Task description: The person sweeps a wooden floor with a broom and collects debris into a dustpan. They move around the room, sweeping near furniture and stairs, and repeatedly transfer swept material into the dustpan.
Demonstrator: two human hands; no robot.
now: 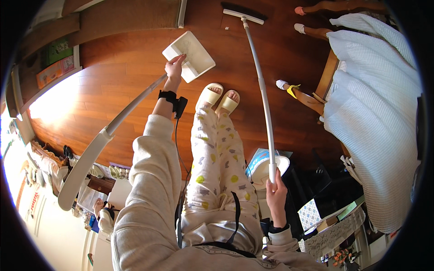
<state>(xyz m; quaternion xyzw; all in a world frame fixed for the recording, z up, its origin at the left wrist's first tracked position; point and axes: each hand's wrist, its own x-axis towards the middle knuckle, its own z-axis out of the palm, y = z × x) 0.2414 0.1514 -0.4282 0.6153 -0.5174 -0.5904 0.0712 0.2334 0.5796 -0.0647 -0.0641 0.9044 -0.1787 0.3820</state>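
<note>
My left hand point(175, 69) is at the lower handle end of a long-handled white dustpan point(200, 57), its fingers over the toothed comb along the pan. The pan has some grey debris or dust in it, and its grey handle point(123, 115) slants down left to a wide white grip. My right hand point(277, 196) is closed around the white end of a grey broom pole point(262, 88). At the far end of that pole, the white broom head point(243, 16) with dark bristles rests on the wooden floor point(145, 67). A small white scrap point(227, 28) lies near it.
A table under a white ribbed cloth point(369, 111) stands at right, its legs in socks. A lined waste bin point(271, 167) is beside my right hand. Several shoes point(118, 172) line the lower left, and a wooden cabinet point(129, 17) is at upper left. A black cable hangs from my left wrist.
</note>
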